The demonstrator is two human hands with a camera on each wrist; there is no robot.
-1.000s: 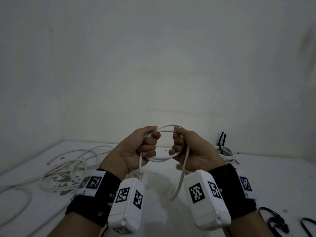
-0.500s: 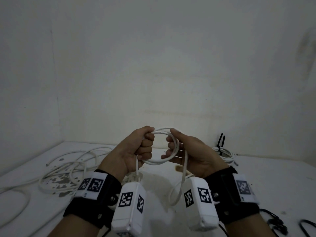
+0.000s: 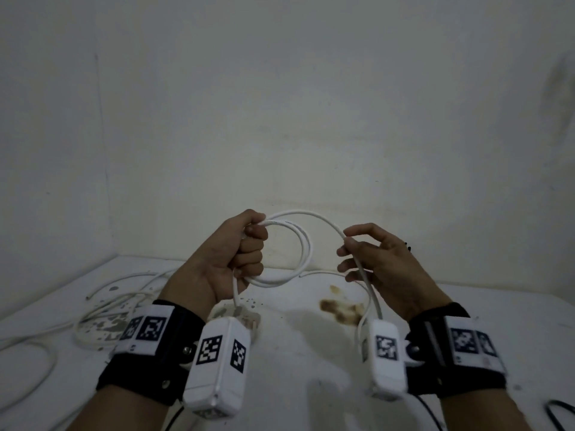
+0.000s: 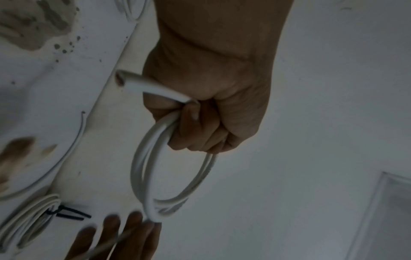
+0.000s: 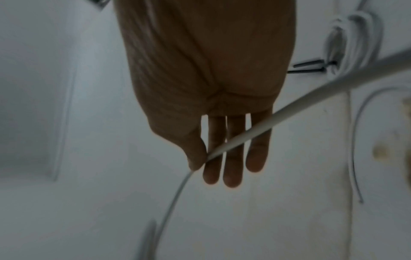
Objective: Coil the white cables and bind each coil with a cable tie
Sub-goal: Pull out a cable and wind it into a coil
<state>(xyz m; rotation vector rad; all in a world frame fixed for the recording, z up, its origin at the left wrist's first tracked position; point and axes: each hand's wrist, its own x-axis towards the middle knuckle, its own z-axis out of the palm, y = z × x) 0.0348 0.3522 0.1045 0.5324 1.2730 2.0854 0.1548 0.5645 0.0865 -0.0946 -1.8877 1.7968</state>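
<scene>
My left hand is closed in a fist round a small coil of white cable, held up above the table. The coil hangs below the fist, and a cut cable end sticks out of it. My right hand is to the right of the coil. Its thumb and forefinger pinch the free strand, and the other fingers are nearly straight. The strand arcs over from the left fist, runs across the right palm and drops toward the table.
A bound white coil with a black cable tie lies at the back, behind my right hand. Loose white cables sprawl on the left of the white table. Black ties lie front right, near a brown stain.
My right hand has moved right, away from the left fist, letting go of the coil and drawing the free strand out into a wide arc. The left hand stays on the coil.
</scene>
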